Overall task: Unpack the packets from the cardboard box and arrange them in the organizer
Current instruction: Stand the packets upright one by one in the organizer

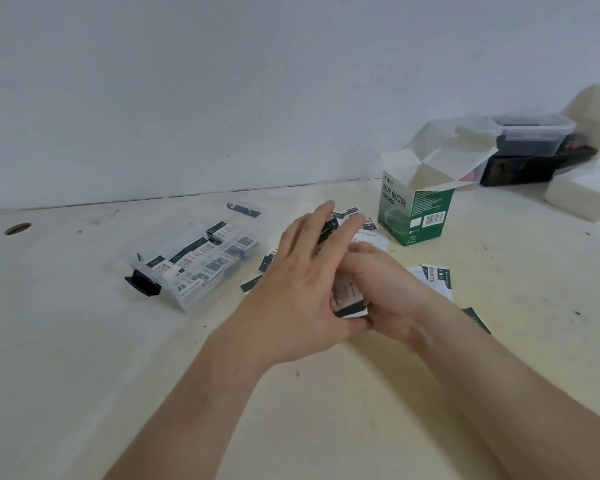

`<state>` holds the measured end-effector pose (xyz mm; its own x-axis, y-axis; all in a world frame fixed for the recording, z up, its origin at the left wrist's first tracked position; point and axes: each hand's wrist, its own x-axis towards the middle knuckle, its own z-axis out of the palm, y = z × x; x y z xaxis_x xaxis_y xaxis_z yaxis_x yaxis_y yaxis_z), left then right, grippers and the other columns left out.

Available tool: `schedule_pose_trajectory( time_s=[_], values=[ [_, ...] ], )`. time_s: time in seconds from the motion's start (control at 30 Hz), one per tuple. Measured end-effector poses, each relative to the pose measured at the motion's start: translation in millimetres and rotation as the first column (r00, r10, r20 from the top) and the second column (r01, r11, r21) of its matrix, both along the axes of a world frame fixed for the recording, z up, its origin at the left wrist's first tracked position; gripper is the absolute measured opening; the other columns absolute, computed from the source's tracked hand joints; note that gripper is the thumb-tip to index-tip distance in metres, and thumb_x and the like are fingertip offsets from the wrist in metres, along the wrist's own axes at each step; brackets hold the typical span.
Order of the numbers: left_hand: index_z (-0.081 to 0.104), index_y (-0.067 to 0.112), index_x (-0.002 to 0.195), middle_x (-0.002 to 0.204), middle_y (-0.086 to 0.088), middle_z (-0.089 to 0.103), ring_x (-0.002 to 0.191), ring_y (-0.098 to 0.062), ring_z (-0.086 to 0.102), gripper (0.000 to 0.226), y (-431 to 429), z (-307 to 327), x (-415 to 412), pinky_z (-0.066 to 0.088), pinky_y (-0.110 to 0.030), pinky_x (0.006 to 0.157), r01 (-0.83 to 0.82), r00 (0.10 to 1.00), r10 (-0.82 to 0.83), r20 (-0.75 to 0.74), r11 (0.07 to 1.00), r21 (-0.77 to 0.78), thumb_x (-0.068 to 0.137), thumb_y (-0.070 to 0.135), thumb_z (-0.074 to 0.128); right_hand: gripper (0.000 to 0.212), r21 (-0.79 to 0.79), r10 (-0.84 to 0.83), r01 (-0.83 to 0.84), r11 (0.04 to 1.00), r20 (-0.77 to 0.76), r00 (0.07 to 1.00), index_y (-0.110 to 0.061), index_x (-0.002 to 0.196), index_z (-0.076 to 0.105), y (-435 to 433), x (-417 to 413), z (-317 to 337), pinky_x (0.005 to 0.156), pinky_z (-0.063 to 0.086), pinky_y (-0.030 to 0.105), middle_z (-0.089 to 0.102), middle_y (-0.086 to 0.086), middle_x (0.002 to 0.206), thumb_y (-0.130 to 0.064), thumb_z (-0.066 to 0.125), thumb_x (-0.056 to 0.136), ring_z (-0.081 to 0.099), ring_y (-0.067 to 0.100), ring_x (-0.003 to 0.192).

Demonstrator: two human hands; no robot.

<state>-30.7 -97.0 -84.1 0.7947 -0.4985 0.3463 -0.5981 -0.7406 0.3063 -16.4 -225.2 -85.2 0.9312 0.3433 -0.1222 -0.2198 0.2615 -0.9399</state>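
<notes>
Cream table (pixel 361 410) — organizer (pixel 201 261), green box (pixel 414 216), loose packets (pixel 437 277).

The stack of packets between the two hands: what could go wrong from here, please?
1. The stack of packets is gripped only at its edges by the left hand and right hand; it may fan out and slip.
2. Loose packets lie scattered on the table near the forearms, so they could be swept away.
3. The clear organizer already looks quite full; more packets may not sit flat.
</notes>
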Motion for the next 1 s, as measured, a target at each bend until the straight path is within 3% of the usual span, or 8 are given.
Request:
schedule_pose_trajectory(
  time_s=[0.17, 0.27, 0.4, 0.47, 0.57, 0.7, 0.8, 1.0],
  values=[
    [0.031, 0.039, 0.138, 0.138, 0.011, 0.019, 0.128, -0.013, 0.025, 0.085, 6.1, 0.4, 5.9, 0.044, -0.033, 0.098, -0.111, 0.993, 0.114, 0.017, 0.989, -0.098, 0.063, 0.033, 0.072, 0.027, 0.074, 0.075, -0.074, 0.994, -0.006, 0.997, -0.006, 0.068, 0.055, -1.1, -0.5, 2.7, 0.045, 0.042, 0.020, 0.049, 0.006, 0.057, 0.013, 0.045, 0.085, 0.048, 0.014, 0.051],
    [0.030, 0.039, 0.137, 0.133, 0.009, 0.022, 0.123, -0.014, 0.029, 0.086, 4.4, -1.5, 5.1, 0.043, -0.034, 0.098, -0.105, 0.994, 0.107, 0.006, 0.989, -0.102, 0.063, 0.033, 0.073, 0.029, 0.012, 0.045, -0.045, 0.999, 0.013, 0.999, -0.008, 0.067, 0.056, 0.0, 0.2, 1.2, 0.047, 0.039, 0.021, 0.046, 0.004, 0.057, 0.009, 0.047, 0.088, 0.044, 0.015, 0.051],
    [0.035, 0.043, 0.135, 0.128, 0.013, 0.026, 0.122, -0.009, 0.030, 0.083, 3.0, 6.5, 1.3, 0.036, -0.027, 0.103, -0.079, 0.988, 0.051, -0.145, 0.978, -0.193, 0.058, 0.057, 0.063, 0.027, -0.098, 0.078, -0.074, 0.992, 0.037, 0.996, -0.010, 0.064, 0.054, -5.8, 1.4, 1.1, 0.050, 0.032, 0.024, 0.042, 0.003, 0.060, 0.003, 0.051, 0.088, 0.038, 0.014, 0.055],
    [0.045, 0.044, 0.125, 0.120, 0.015, 0.035, 0.117, -0.008, 0.040, 0.067, 6.3, 12.2, 2.2, 0.040, -0.025, 0.099, -0.065, 0.972, -0.005, -0.233, 0.953, -0.295, 0.061, 0.058, 0.059, 0.024, -0.063, 0.172, -0.172, 0.983, -0.008, 0.985, -0.010, 0.066, 0.053, -10.3, 0.0, 4.4, 0.048, 0.031, 0.024, 0.038, 0.005, 0.061, -0.001, 0.053, 0.088, 0.036, 0.015, 0.053],
    [0.058, 0.041, 0.102, 0.104, 0.015, 0.054, 0.100, -0.004, 0.055, 0.030, 16.7, 19.8, 6.6, 0.045, -0.026, 0.085, -0.051, 0.963, -0.063, -0.262, 0.912, -0.407, 0.073, 0.035, 0.066, 0.029, 0.042, 0.344, -0.341, 0.939, -0.103, 0.933, -0.017, 0.060, 0.056, -16.0, -0.6, 8.6, 0.042, 0.020, 0.018, 0.034, -0.001, 0.060, -0.017, 0.055, 0.088, 0.022, 0.008, 0.047],
    [0.065, 0.032, 0.093, 0.085, 0.016, 0.065, 0.082, -0.009, 0.063, 0.013, 28.8, 26.1, 8.9, 0.049, -0.029, 0.078, -0.016, 0.930, -0.166, -0.328, 0.874, -0.485, 0.082, 0.026, 0.065, 0.021, 0.139, 0.470, -0.452, 0.881, -0.156, 0.869, -0.018, 0.081, 0.060, -18.1, 1.2, 9.5, 0.037, 0.013, 0.013, 0.042, -0.001, 0.066, -0.037, 0.056, 0.087, 0.017, 0.004, 0.046],
    [0.064, 0.029, 0.094, 0.076, 0.010, 0.066, 0.068, -0.013, 0.067, 0.011, 25.5, 24.9, 6.5, 0.048, -0.029, 0.063, -0.050, 0.900, -0.176, -0.398, 0.867, -0.496, 0.089, 0.019, 0.065, 0.028, 0.153, 0.412, -0.389, 0.908, -0.172, 0.895, -0.014, 0.094, 0.056, -19.1, 3.4, 7.4, 0.035, 0.018, 0.011, 0.051, 0.005, 0.072, -0.040, 0.058, 0.087, 0.028, 0.003, 0.043],
    [0.063, 0.036, 0.091, 0.061, 0.022, 0.058, 0.051, -0.001, 0.047, 0.015, 25.1, 20.9, 12.3, 0.040, -0.017, 0.051, -0.192, 0.959, 0.062, -0.275, 0.858, -0.476, 0.092, 0.021, 0.060, 0.028, -0.013, 0.095, -0.096, 0.995, -0.096, 0.991, -0.005, 0.106, 0.059, -17.7, 5.5, 7.1, 0.041, 0.026, 0.017, 0.063, 0.014, 0.080, -0.031, 0.048, 0.100, 0.039, 0.012, 0.051]
  ],
)
